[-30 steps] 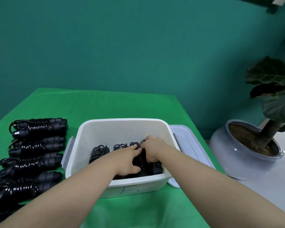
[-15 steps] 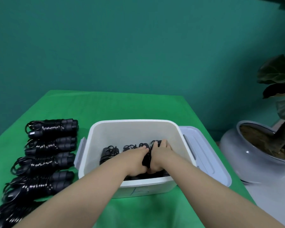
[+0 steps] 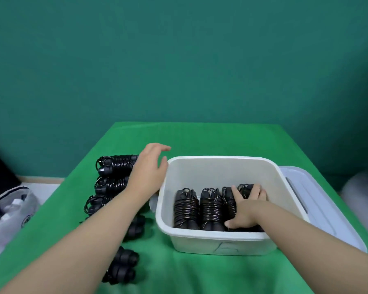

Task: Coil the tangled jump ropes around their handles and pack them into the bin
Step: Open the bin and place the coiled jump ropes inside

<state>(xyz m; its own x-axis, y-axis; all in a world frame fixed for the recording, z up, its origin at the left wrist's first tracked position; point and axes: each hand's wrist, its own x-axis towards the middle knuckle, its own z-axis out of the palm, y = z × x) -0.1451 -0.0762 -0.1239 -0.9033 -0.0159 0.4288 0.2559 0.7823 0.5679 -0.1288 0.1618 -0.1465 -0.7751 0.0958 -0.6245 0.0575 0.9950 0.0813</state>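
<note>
The right hand (image 3: 245, 209) is down in the white bin (image 3: 221, 240). Its fingers curl over the rope bundles (image 3: 227, 200) at the right side, likely to push them snug so more will fit. Four bundles sit side by side there, their long way running from the near wall to the far wall, loops at the far end. The left hand (image 3: 149, 168) is open and holds nothing. It hovers over the spare ropes (image 3: 115, 166) near the table's (image 3: 200, 136) left edge, probably to take one. Those lie crosswise, loops pointing left.
</note>
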